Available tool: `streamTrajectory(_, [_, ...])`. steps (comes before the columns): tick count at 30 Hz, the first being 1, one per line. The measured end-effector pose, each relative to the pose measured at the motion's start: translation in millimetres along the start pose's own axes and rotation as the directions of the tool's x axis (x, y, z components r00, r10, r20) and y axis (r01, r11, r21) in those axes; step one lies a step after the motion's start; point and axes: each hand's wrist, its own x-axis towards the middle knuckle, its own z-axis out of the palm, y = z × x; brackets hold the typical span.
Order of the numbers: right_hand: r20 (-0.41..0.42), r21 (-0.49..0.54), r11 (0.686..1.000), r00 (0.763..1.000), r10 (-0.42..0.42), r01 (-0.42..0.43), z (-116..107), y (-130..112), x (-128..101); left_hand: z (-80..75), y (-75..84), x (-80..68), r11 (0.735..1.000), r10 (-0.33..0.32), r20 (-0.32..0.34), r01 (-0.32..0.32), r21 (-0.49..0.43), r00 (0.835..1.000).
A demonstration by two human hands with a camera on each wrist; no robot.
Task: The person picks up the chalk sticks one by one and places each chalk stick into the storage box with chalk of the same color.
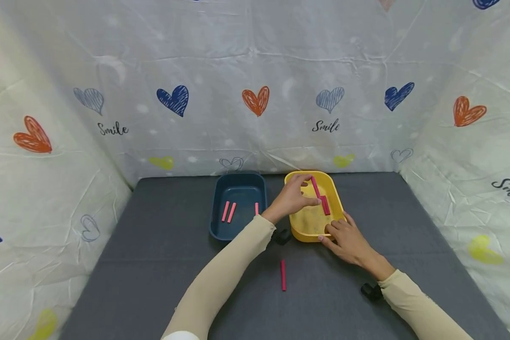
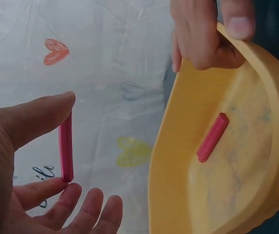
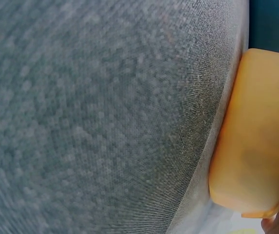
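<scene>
Thumb and fingers of the left hand (image 2: 12, 161) pinch 1 pink stick (image 2: 66, 148) above the yellow tray (image 2: 178, 146); right hand (image 1: 348, 241) probably grips its rim; she should lift clear before crossing

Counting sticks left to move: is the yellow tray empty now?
No, a pink stick lies inside the yellow tray, besides the one the left hand pinches.

"Smile" is printed in black script on the backdrop cloth (image 1: 255, 71).
</scene>
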Motion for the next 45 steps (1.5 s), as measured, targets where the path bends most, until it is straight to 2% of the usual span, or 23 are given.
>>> streamTrajectory(4, [-0.003,-0.007,1.0,1.0,-0.009,0.009,-1.0,0.8,0.5,4.5,-3.9,10.2,1.0,-0.018,-0.005,0.018,0.005,1.0])
streamTrajectory(9, [-0.005,-0.007,1.0,1.0,-0.01,0.01,-2.9,0.8,0.9,10.7,-7.1,24.7,1.0,-0.005,-0.002,0.005,0.022,1.0])
streamTrajectory(20, [-0.001,-0.009,1.0,1.0,-0.005,0.005,0.2,2.3,-0.6,21.0,-15.0,49.5,0.999,-0.031,0.035,0.03,0.044,0.999])
streamTrajectory(25, [-0.007,-0.008,1.0,1.0,-0.006,0.006,-1.1,3.6,1.4,28.3,-19.1,58.7,0.999,-0.034,0.076,0.031,0.045,0.997])
streamTrajectory(28, [-0.007,-0.009,1.0,1.0,-0.009,0.009,-0.6,3.7,1.2,34.1,-21.0,62.0,0.999,-0.044,0.103,0.041,0.026,0.994])
streamTrajectory(32, [-0.016,-0.015,1.0,1.0,-0.012,0.012,0.6,2.9,0.9,41.1,-22.0,65.0,0.997,-0.072,0.1,0.071,0.016,0.992])
streamTrajectory(36, [-0.008,-0.012,1.0,1.0,-0.007,0.007,1.7,1.2,0.8,46.2,-25.1,65.5,0.991,-0.127,0.084,0.123,0.046,0.988])
streamTrajectory(41, [0.004,-0.013,1.0,1.0,-0.008,0.008,2.9,0.5,-0.4,51.6,-31.7,62.2,0.981,-0.191,0.105,0.185,0.061,0.976])
streamTrajectory(45, [-0.017,-0.017,1.0,1.0,-0.016,0.015,0.7,1.7,0.7,53.2,-32.7,63.1,0.98,-0.193,0.112,0.187,0.062,0.975])
